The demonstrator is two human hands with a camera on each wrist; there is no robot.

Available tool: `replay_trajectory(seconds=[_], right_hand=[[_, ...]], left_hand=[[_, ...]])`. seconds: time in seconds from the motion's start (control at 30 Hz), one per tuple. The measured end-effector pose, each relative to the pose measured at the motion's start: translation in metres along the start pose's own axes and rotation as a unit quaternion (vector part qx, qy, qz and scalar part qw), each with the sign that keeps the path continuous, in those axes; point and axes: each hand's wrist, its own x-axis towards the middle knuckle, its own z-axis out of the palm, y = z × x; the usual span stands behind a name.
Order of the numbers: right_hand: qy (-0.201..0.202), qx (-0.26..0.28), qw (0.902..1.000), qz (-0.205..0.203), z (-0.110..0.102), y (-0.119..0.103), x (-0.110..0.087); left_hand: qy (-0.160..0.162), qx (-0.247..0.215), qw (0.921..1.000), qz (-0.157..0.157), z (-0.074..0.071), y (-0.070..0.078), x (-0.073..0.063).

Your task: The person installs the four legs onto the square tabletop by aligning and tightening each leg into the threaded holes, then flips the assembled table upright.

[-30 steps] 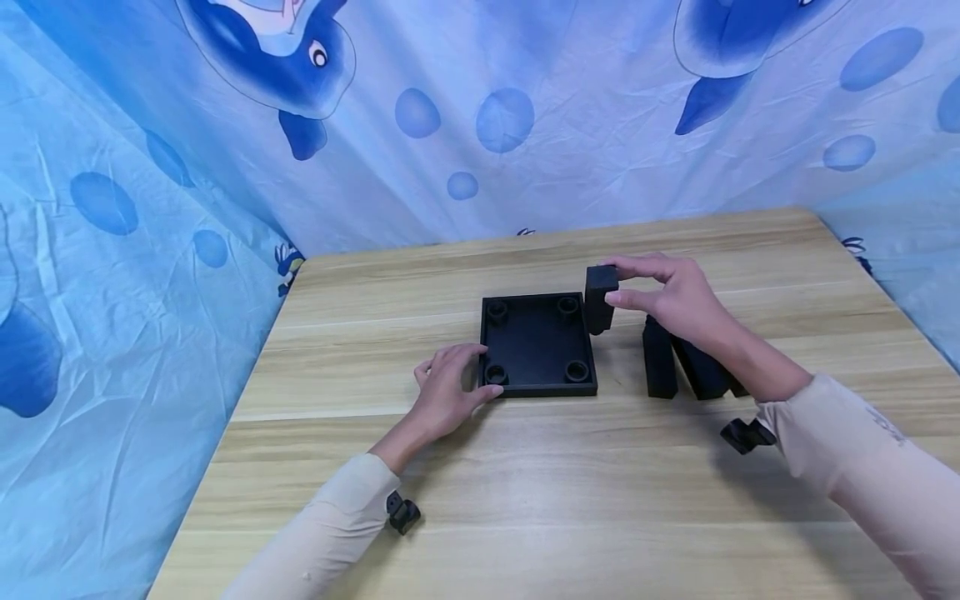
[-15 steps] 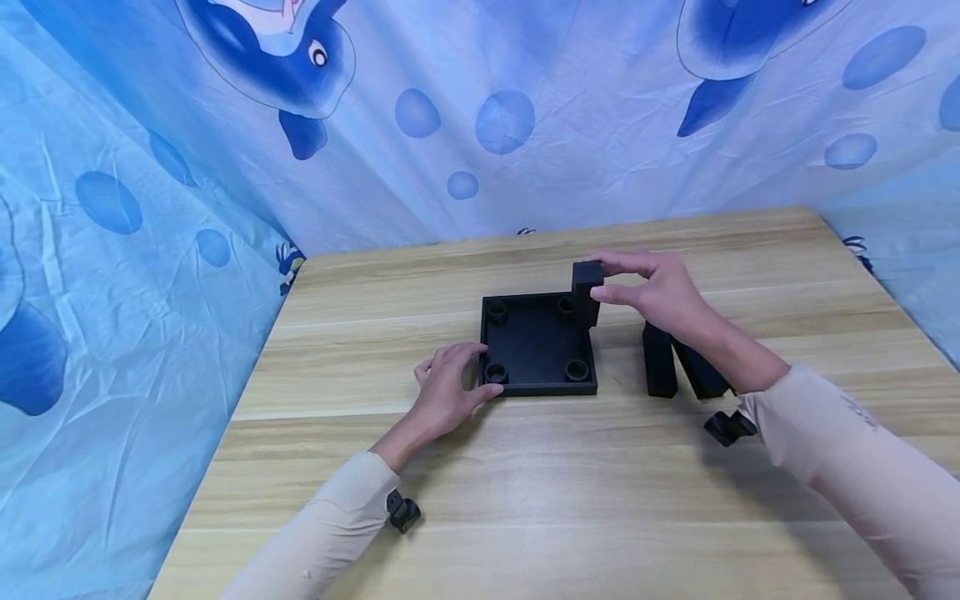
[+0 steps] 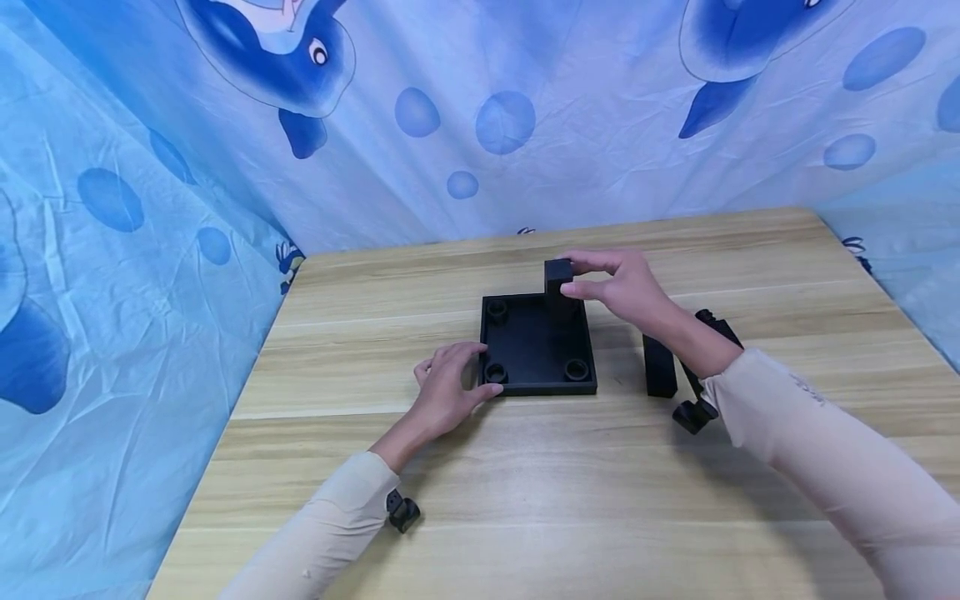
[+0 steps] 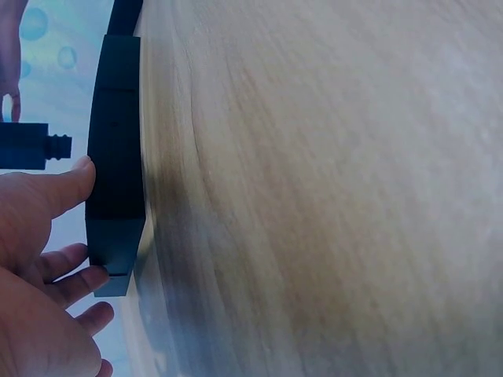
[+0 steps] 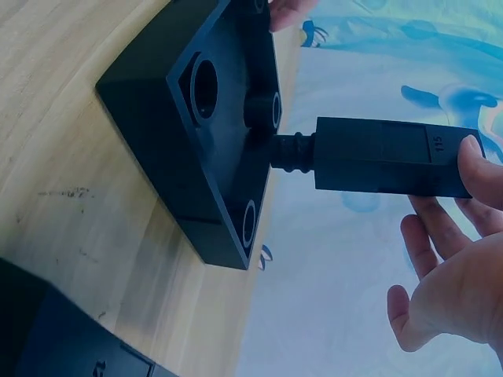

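A black square base [image 3: 529, 343] with a raised rim and a round socket in each corner lies on the table. My left hand [image 3: 448, 388] grips its near left corner, thumb at the near edge and fingers along the left side. My right hand [image 3: 624, 290] pinches the top end of a black square leg [image 5: 385, 157] marked 115. The leg stands upright above the base near the far right socket, which it hides in the head view. Its ridged plug [image 5: 294, 152] points down at the base in the right wrist view.
More black legs lie to the right of the base, one [image 3: 660, 368] in plain sight and others partly behind the right forearm [image 3: 701, 337]. A blue curtain [image 3: 450, 133] hangs behind the wooden table [image 3: 525, 483].
My right hand has carried the leg leftward, from beside the base's right edge to over its far right corner. The left hand and the base stay in place.
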Motion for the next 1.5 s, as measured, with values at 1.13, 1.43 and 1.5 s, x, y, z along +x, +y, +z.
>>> replay_trajectory(seconds=[1.13,1.43,1.5], right_hand=[[-0.01,0.106,0.9938,0.03,0.061,-0.011,0.044],[-0.011,0.11,0.9937,0.018,0.075,-0.006,0.054],[-0.009,0.107,0.9941,0.009,0.076,-0.004,0.055]], left_hand=[[-0.004,0.007,0.9999,-0.007,-0.002,-0.002,-0.003],[-0.006,0.003,1.0,-0.006,-0.003,-0.003,-0.003],[-0.007,0.004,1.0,-0.006,-0.003,-0.003,-0.003]])
